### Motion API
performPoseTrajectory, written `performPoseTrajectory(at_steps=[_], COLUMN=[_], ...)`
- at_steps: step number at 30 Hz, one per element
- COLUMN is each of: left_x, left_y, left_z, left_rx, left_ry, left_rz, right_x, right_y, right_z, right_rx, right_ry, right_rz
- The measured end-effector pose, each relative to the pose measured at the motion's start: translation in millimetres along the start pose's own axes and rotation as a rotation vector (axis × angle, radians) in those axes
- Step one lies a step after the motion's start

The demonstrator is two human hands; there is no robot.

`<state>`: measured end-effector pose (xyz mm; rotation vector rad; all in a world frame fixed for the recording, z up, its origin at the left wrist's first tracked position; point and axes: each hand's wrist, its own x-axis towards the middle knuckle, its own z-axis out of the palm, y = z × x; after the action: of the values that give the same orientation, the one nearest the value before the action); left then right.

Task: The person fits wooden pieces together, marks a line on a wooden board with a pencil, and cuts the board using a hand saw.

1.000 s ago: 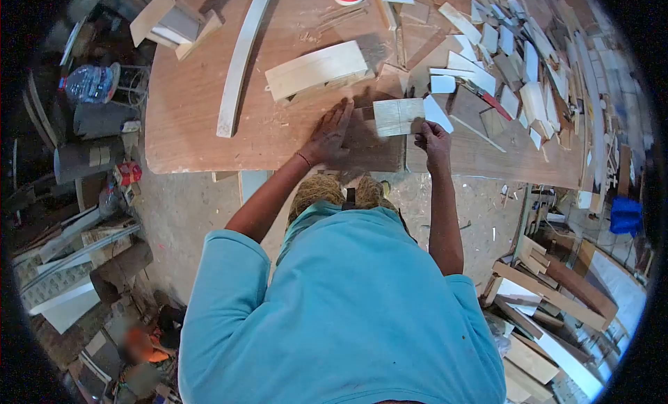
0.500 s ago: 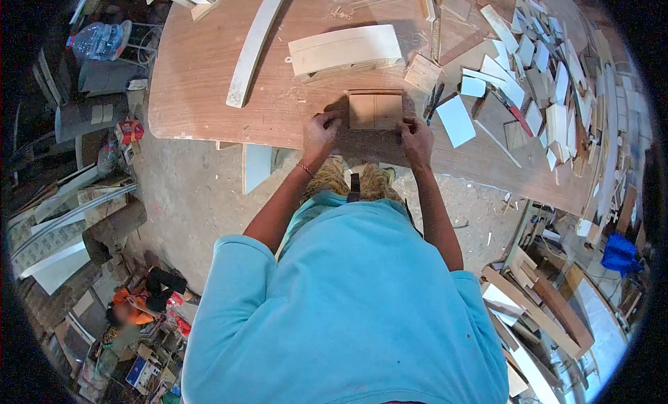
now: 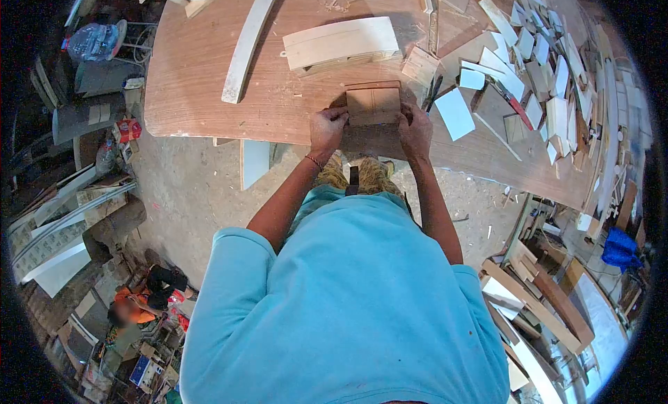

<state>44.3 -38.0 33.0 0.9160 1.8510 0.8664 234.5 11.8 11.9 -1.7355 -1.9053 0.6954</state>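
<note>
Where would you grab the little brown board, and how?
The little board is probably best pinched by its left and right edges, coming from both sides: it looks flat and rectangular, and the left hand and right hand are at those edges.

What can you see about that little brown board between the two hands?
The brown board is small, flat and roughly rectangular, and looks like wood. Its face is in shadow, with a thin line running across it from the far edge toward the near one, and a darker strip along the far edge. It's over the table, close to the front edge. The left hand grips its left side and the right hand its right. I can't tell whether it touches the tabletop.
</note>
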Motion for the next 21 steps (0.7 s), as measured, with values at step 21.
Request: performPoseTrajectory(at_steps=[21], left_x=[1.4], left_y=[-11.0], left_z=[5.8], left_rx=[0.002], left_ry=[0.058], left_rz=[0.001], right_x=[-3.2], right_y=[0.0], right_z=[3.9], right_rx=[0.104], right_ry=[0.074], right_rz=[-0.047])
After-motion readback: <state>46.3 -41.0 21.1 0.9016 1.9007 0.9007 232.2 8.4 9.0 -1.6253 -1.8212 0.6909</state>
